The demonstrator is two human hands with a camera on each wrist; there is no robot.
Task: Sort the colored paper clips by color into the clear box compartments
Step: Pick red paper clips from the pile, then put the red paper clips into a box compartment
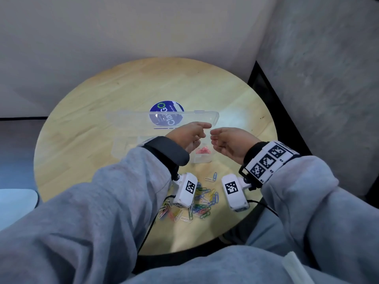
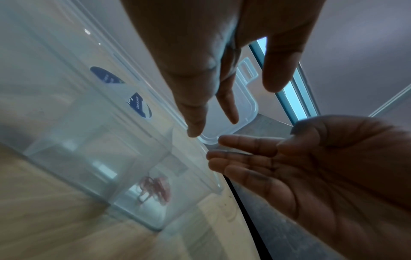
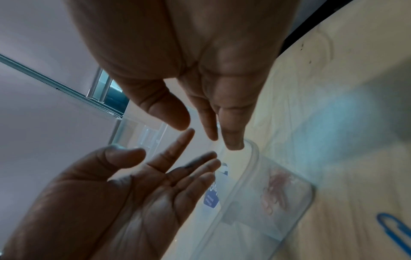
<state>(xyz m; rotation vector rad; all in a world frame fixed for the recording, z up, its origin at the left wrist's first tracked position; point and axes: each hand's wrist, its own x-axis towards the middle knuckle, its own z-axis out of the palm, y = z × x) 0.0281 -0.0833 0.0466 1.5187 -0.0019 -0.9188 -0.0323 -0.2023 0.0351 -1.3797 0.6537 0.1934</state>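
While both hands hover loose and empty over the clear box point(image 1: 202, 158), left hand point(image 1: 187, 136) and right hand point(image 1: 231, 143) nearly fingertip to fingertip, pink clips point(image 1: 203, 150) apparently fill its right-end compartment. Mixed clip pile point(image 1: 196, 203) lies nearer: light, springy, slippery wire; pinch one across its flat loops.

Plain office-like room corner.
I sit at a round wooden tabletop point(image 1: 98, 111) by bare pale walls point(image 1: 123, 27) and a window point(image 2: 295, 98).

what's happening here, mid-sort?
A person is sorting paper clips into a clear box on a round wooden table. Both hands are empty and open above the box: left hand, right hand. One compartment holds red clips. A mixed pile of clips lies unsorted nearer the person. The lid stands open.
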